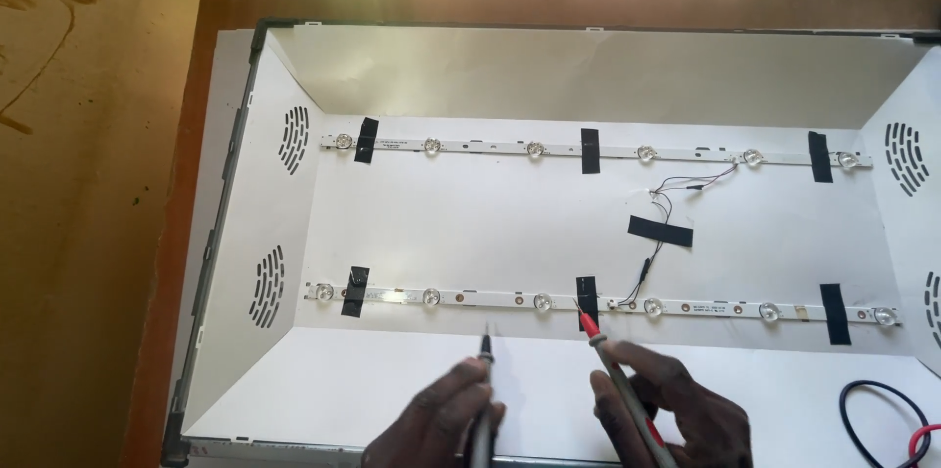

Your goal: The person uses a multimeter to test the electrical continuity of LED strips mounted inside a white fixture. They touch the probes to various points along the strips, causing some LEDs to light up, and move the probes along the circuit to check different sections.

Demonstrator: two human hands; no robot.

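My left hand (438,419) grips a black test probe (484,370) with its tip raised just above the white reflector sheet (470,223), below the lower light strip (598,303). My right hand (676,409) holds a red test probe (600,336), whose metal tip touches the lower strip beside a piece of black tape (586,299). The lower strip carries several round lenses; those at its left end glow. An upper light strip (588,148) runs across the back of the open panel.
Thin black wires (676,189) link the two strips, held by a tape patch (660,231). Black and red leads (897,419) coil at the lower right. The panel lies on a brown wooden table (196,135); an ochre wall stands to the left.
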